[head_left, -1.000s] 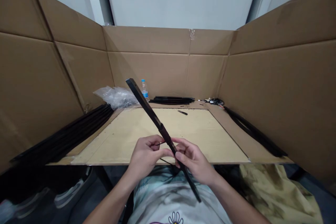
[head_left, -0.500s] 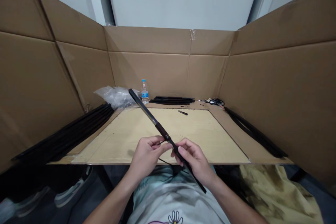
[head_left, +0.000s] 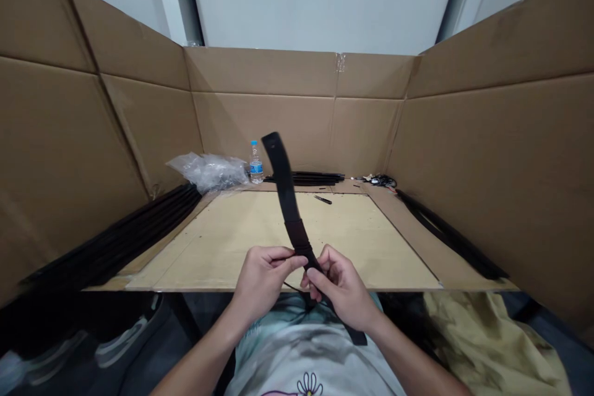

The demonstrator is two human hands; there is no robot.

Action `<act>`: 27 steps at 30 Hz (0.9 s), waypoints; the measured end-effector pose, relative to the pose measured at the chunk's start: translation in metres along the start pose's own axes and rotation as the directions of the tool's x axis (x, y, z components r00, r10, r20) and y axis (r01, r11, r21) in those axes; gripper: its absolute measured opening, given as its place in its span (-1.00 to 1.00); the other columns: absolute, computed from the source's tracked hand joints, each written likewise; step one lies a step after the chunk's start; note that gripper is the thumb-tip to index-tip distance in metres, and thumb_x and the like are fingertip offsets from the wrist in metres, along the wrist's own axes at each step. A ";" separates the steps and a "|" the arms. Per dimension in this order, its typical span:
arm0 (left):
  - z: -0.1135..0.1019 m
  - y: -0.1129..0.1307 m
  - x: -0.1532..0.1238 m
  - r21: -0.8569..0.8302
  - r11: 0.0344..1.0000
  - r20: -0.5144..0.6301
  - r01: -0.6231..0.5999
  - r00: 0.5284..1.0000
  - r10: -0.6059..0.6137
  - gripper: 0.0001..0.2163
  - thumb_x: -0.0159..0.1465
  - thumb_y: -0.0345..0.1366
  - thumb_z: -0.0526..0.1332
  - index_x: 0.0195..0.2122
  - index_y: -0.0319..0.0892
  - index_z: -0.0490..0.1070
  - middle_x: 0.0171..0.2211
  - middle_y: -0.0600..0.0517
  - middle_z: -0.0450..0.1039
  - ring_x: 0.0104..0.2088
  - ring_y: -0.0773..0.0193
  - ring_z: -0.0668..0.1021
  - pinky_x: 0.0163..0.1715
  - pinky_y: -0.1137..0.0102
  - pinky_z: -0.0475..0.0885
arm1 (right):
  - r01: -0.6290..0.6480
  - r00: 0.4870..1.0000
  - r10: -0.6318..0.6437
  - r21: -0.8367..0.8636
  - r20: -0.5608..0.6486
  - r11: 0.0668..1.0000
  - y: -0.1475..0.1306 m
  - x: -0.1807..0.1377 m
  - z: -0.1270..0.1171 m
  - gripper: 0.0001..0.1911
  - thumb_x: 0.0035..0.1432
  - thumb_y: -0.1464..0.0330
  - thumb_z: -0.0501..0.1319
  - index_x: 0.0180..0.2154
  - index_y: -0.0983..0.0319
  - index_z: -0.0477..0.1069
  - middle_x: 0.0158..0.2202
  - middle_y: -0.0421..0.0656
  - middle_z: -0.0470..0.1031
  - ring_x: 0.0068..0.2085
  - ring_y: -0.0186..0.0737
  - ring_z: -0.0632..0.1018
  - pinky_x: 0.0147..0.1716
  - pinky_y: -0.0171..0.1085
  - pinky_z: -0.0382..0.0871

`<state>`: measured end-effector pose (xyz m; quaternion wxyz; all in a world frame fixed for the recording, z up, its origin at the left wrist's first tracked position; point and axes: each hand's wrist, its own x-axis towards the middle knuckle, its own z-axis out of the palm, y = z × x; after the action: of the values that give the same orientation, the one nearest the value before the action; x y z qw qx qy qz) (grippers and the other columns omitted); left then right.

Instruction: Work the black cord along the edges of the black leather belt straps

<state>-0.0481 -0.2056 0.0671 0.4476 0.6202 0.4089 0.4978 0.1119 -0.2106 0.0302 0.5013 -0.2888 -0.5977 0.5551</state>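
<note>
A long, flat, slightly curved black strip (head_left: 285, 189) is held upright at a slant between my hands, its broad face turned toward me. Around its middle is a dark brown wrapped band (head_left: 297, 233), with narrow cord turns just below. My left hand (head_left: 266, 275) is closed, thumb and forefinger pinching the strip at these turns. Lower down, my right hand (head_left: 343, 288) grips the strip with its thumb across the face and the fingers behind. A thin black cord (head_left: 291, 286) hangs under my left fingers; its upper run is hidden. The strip's lower end reaches over my lap.
More black strips lie in piles at the left (head_left: 139, 229), right (head_left: 450, 235) and back (head_left: 320, 179) of the board-topped table (head_left: 223, 223). A small knife (head_left: 323, 199), water bottle (head_left: 256, 164), clear plastic bag (head_left: 208, 171) and tangled cords (head_left: 379, 180) sit toward the back. Cardboard walls (head_left: 297, 124) enclose three sides.
The strip has turned about its length, from narrow edge to broad face toward me, and its upper end has swung right and up. Both hands stay near the same place on it.
</note>
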 end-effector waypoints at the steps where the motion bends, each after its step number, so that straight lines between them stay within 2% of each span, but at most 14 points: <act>1: -0.001 0.000 0.000 0.005 1.000 -0.015 -0.016 1.000 0.016 -0.80 0.05 -0.24 0.30 -0.61 -0.27 0.52 -0.63 0.03 0.46 -0.57 0.33 0.40 -0.56 0.48 0.30 | 0.012 1.000 -0.012 0.012 0.003 1.000 -0.001 0.000 0.000 -0.65 0.14 0.11 0.23 -0.42 0.20 0.18 -0.44 -0.18 0.51 -0.53 -0.38 0.42 -0.52 -0.36 0.27; 4: -0.003 -0.001 0.001 0.084 0.996 -0.040 -0.019 0.999 0.023 -0.82 -0.01 -0.23 0.35 -0.60 -0.26 0.52 -0.73 0.13 0.29 -0.65 0.41 0.26 -0.65 0.51 0.15 | 0.037 0.999 -0.037 0.018 0.007 0.999 -0.005 0.002 -0.001 -0.69 0.13 0.12 0.25 -0.32 0.22 0.29 -0.39 -0.18 0.47 -0.44 -0.36 0.43 -0.44 -0.35 0.30; 6: -0.004 -0.002 0.001 0.140 0.990 -0.038 -0.001 0.999 0.006 -0.83 -0.06 -0.24 0.39 -0.58 -0.27 0.53 -0.78 0.19 0.15 -0.68 0.45 0.16 -0.69 0.51 0.04 | 0.041 0.999 -0.041 -0.024 0.013 0.999 -0.006 0.002 -0.002 -0.66 0.07 0.16 0.31 -0.21 0.23 0.34 -0.39 -0.21 0.43 -0.41 -0.36 0.42 -0.43 -0.36 0.31; 7: -0.004 -0.002 0.001 0.141 0.990 -0.025 0.003 1.000 0.000 -0.82 -0.06 -0.24 0.39 -0.58 -0.27 0.53 -0.77 0.19 0.15 -0.68 0.45 0.15 -0.69 0.51 0.03 | 0.029 0.999 -0.027 -0.048 0.026 0.998 -0.006 0.002 -0.001 -0.65 0.06 0.17 0.32 -0.19 0.23 0.36 -0.40 -0.22 0.41 -0.42 -0.37 0.42 -0.45 -0.37 0.31; 11: 0.000 -0.001 0.000 0.015 1.000 0.049 0.006 0.999 -0.007 -0.82 0.05 -0.23 0.30 -0.55 -0.26 0.54 -0.64 0.07 0.41 -0.58 0.35 0.35 -0.57 0.48 0.26 | -0.065 0.997 0.067 -0.039 0.034 0.997 -0.004 0.000 0.002 -0.65 0.03 0.11 0.31 -0.40 0.23 0.29 -0.55 -0.31 0.33 -0.62 -0.41 0.39 -0.64 -0.39 0.32; 13: 0.002 0.000 0.000 0.009 1.000 0.048 -0.003 0.999 0.002 -0.78 0.07 -0.22 0.28 -0.61 -0.25 0.51 -0.65 0.06 0.41 -0.59 0.34 0.36 -0.57 0.48 0.26 | -0.085 0.996 0.085 0.000 0.010 0.996 -0.003 -0.001 0.003 -0.61 0.01 0.08 0.31 -0.41 0.21 0.22 -0.57 -0.32 0.36 -0.66 -0.41 0.39 -0.72 -0.41 0.28; 15: 0.002 -0.001 0.001 0.034 0.999 0.048 -0.021 0.999 0.020 -0.73 0.10 -0.20 0.26 -0.66 -0.24 0.48 -0.70 0.08 0.37 -0.61 0.35 0.34 -0.59 0.48 0.24 | -0.068 0.998 0.068 0.028 -0.010 0.997 -0.003 -0.001 0.003 -0.60 0.07 0.04 0.25 -0.42 0.20 0.19 -0.55 -0.27 0.42 -0.67 -0.43 0.37 -0.74 -0.45 0.19; 18: 0.001 -0.003 0.002 0.028 1.000 0.056 -0.013 0.998 0.012 -0.76 0.10 -0.19 0.26 -0.58 -0.26 0.51 -0.64 0.05 0.43 -0.55 0.30 0.42 -0.53 0.46 0.30 | -0.003 1.000 0.005 0.057 -0.029 0.998 -0.005 0.000 0.003 -0.62 0.16 0.05 0.17 -0.42 0.23 0.25 -0.48 -0.20 0.47 -0.61 -0.45 0.36 -0.65 -0.43 0.20; 20: 0.000 -0.005 0.002 0.031 0.999 0.041 0.017 0.999 -0.018 -0.81 0.03 -0.22 0.31 -0.46 -0.27 0.56 -0.61 0.04 0.46 -0.52 0.26 0.46 -0.51 0.46 0.34 | 0.032 0.999 -0.031 0.049 -0.024 0.998 -0.006 0.001 0.003 -0.66 0.13 0.09 0.23 -0.30 0.25 0.37 -0.43 -0.18 0.47 -0.51 -0.41 0.40 -0.54 -0.39 0.26; 22: -0.002 -0.006 0.002 0.046 0.998 0.017 0.045 0.999 -0.046 -0.76 -0.04 -0.26 0.36 -0.36 -0.28 0.59 -0.62 0.05 0.46 -0.51 0.24 0.48 -0.53 0.46 0.34 | 0.043 0.999 -0.042 0.009 -0.006 0.999 -0.007 0.001 0.003 -0.65 0.09 0.14 0.29 -0.21 0.26 0.43 -0.41 -0.18 0.45 -0.43 -0.37 0.42 -0.47 -0.37 0.29; 24: -0.002 -0.006 0.002 0.045 0.997 0.018 0.059 0.998 -0.060 -0.74 -0.04 -0.26 0.36 -0.33 -0.28 0.59 -0.63 0.04 0.47 -0.49 0.21 0.50 -0.52 0.45 0.36 | 0.035 0.999 -0.035 -0.038 -0.001 0.999 -0.007 0.002 0.003 -0.68 0.07 0.15 0.31 -0.26 0.27 0.46 -0.44 -0.20 0.43 -0.42 -0.35 0.42 -0.44 -0.36 0.31; 27: -0.001 -0.004 0.001 0.011 0.998 0.072 0.065 0.995 -0.065 -0.80 0.01 -0.26 0.32 -0.39 -0.27 0.60 -0.59 0.00 0.51 -0.47 0.18 0.52 -0.48 0.41 0.40 | -0.009 1.000 0.008 -0.065 -0.019 0.998 -0.005 0.002 0.001 -0.68 -0.02 0.15 0.36 -0.39 0.26 0.41 -0.50 -0.25 0.40 -0.50 -0.36 0.42 -0.52 -0.35 0.34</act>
<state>-0.0490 -0.2034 0.0634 0.4752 0.6262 0.4147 0.4584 0.1115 -0.2105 0.0351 0.4948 -0.3125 -0.6096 0.5347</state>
